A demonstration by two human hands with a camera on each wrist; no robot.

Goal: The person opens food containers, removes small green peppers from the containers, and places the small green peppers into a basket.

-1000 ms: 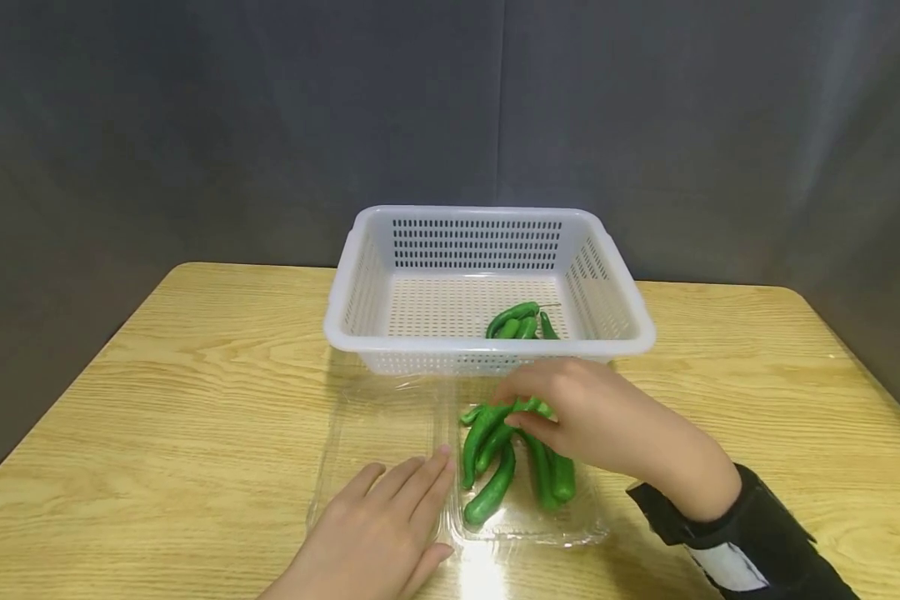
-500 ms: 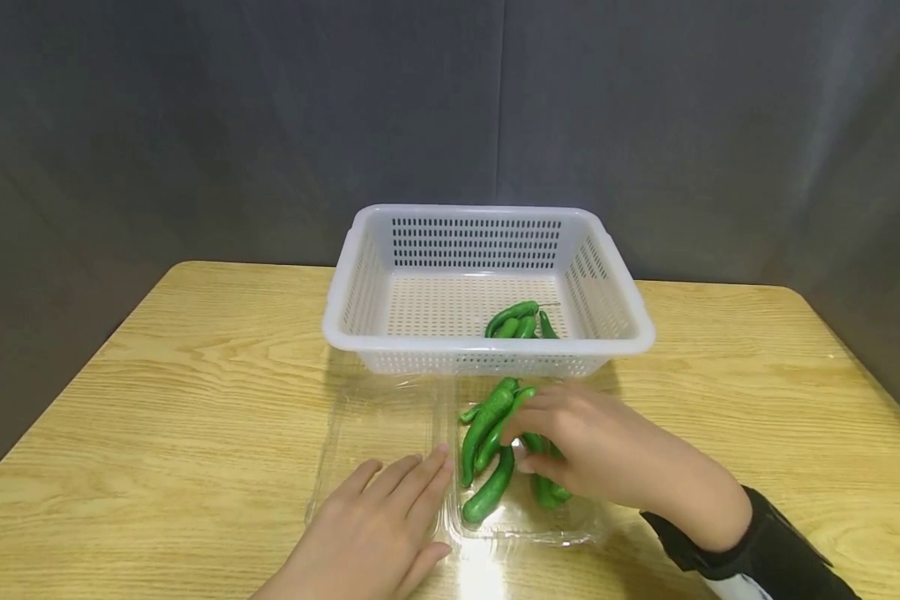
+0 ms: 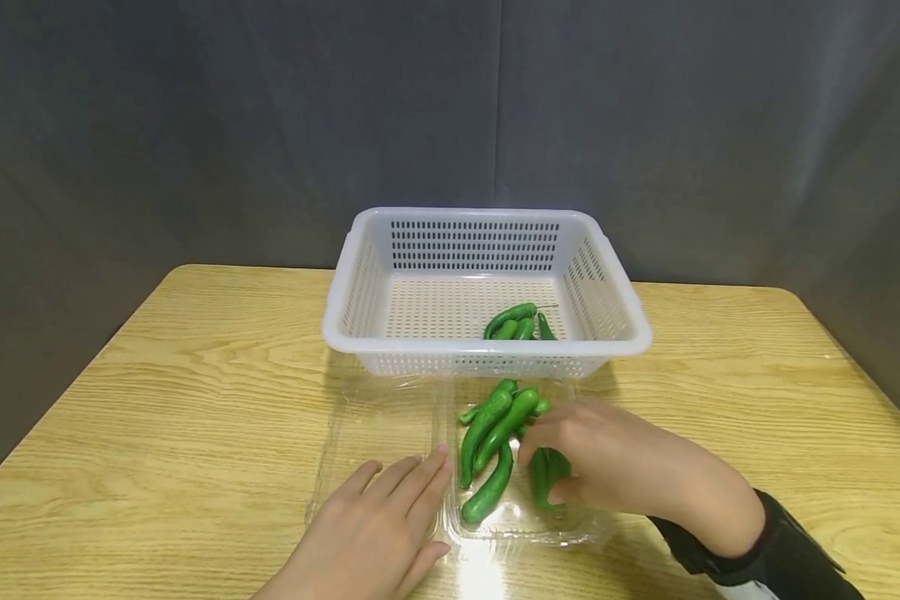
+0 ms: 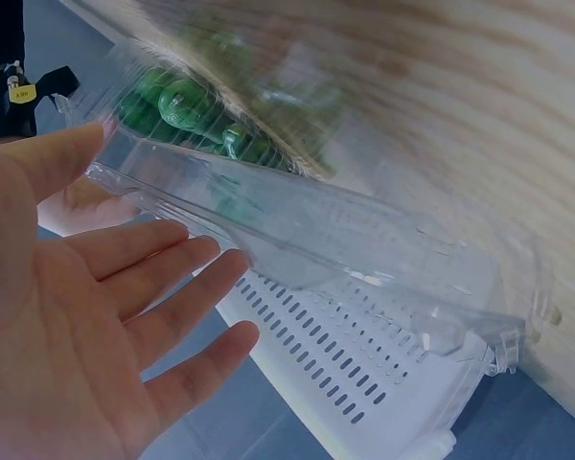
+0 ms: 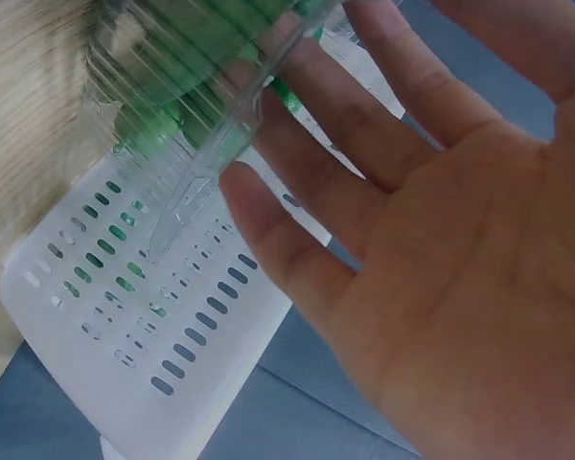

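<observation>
In the head view, a clear plastic clamshell box (image 3: 512,518) lies unfolded, its right half holding several green chili peppers (image 3: 491,490). My left hand (image 3: 378,525) rests with straight, spread fingers over the left half (image 3: 378,421), fingertips at the hinge. My right hand (image 3: 607,462) reaches into the right half from the side, fingers bent down over the peppers there and thumb near their lower ends. The right wrist view shows its relaxed fingers (image 5: 297,249) crossing the box's rim (image 5: 225,129), with a gap between them and the thumb.
A white slotted basket (image 3: 487,345) stands just behind the box, with several more green peppers (image 3: 512,322) in its front right part. Beneath everything is a wood-grain table (image 3: 217,392), backed by a dark grey curtain (image 3: 270,133).
My right hand has moved down and toward me, from the peppers' upper ends to the right-hand ones. More of the left peppers shows now. My left hand stays in place.
</observation>
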